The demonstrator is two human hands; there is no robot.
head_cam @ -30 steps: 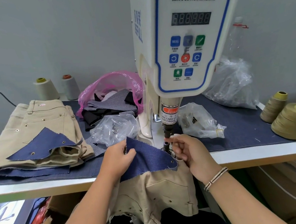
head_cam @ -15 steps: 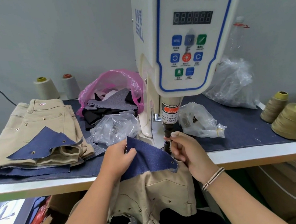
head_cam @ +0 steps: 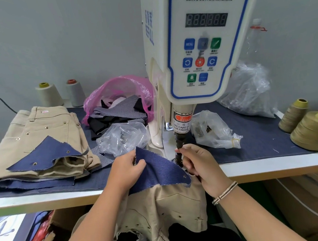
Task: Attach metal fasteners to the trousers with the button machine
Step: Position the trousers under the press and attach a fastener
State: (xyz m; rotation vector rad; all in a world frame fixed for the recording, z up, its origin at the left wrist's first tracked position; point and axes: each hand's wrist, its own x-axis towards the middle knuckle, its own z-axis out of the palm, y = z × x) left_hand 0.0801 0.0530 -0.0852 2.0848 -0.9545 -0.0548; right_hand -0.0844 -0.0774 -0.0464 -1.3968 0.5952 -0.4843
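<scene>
The trousers (head_cam: 163, 204) hang off the front edge of the worktop (head_cam: 276, 165) under a blue denim patch (head_cam: 159, 169), their top edge reaching up toward the vertical punch (head_cam: 178, 147) of the button machine (head_cam: 201, 47). The right hand (head_cam: 200, 165) is the nearer one, its fingers (head_cam: 184, 149) curled and pinched right at the punch tip, apparently on a small fastener too small to make out. The left hand (head_cam: 126, 169), left of the punch, pinches the patch's upper corner.
</scene>
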